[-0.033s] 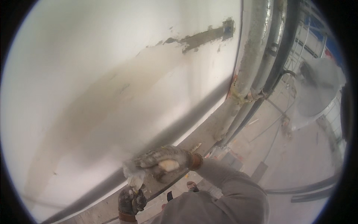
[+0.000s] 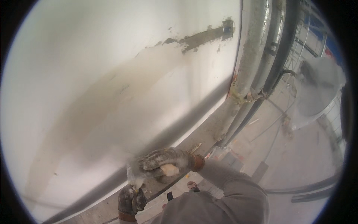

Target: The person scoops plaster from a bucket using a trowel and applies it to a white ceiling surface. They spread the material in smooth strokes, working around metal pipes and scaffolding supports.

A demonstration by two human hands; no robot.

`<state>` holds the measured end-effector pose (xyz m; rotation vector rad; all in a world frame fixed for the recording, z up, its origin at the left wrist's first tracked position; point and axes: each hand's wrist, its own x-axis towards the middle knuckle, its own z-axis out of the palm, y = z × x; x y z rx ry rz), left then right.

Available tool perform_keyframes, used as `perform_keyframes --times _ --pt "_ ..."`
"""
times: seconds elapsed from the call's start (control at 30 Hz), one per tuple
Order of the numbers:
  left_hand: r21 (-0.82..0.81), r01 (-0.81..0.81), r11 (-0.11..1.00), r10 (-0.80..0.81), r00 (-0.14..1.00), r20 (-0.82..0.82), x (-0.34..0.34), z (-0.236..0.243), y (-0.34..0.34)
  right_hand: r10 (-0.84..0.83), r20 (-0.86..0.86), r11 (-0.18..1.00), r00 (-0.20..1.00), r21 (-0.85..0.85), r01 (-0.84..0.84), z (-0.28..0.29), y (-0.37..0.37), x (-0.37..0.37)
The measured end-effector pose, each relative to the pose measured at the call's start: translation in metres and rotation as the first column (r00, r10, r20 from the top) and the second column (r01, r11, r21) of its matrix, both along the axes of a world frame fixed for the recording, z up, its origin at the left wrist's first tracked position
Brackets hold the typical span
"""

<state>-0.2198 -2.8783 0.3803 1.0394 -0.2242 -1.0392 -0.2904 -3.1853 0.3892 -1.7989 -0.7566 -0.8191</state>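
Observation:
My right hand (image 2: 158, 163), in a grimy plaster-smeared glove with a brown cuff, is closed on a tool with a pale handle (image 2: 170, 170). At its fingertips, above my left hand, is a light, plaster-coated blade (image 2: 135, 177); which tool it belongs to is unclear. My left hand (image 2: 130, 201), also gloved, is closed on a small tool with a yellowish part (image 2: 135, 188), probably a scraper's handle. Both hands are over a dirty ledge (image 2: 199, 138) at the foot of a white wall (image 2: 97, 52) with a beige smear and a grey patch.
Metal scaffold tubes (image 2: 253, 52) run upward along the wall's right side. Farther right are railings (image 2: 305, 41), a translucent sheeted shape (image 2: 317, 89) and dark hoses or strips (image 2: 305, 190) on the floor below. My foot (image 2: 192, 185) shows beneath the ledge.
My right hand and the blade by its fingertips have shifted slightly to the right. My left hand stays in about the same place.

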Motion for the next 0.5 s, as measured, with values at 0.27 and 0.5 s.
perform_keyframes --times 0.27,0.5 --pt "0.116 0.017 0.993 -0.102 0.606 0.789 0.008 0.003 -0.029 -0.046 -0.506 0.944 0.861 0.261 0.204 -0.082 -0.088 -0.042" --pt "-0.057 -0.472 0.88 0.254 0.364 0.896 0.003 -0.013 -0.106 0.314 -0.081 -0.059 0.946 0.993 0.105 -0.07 -0.045 -0.056"
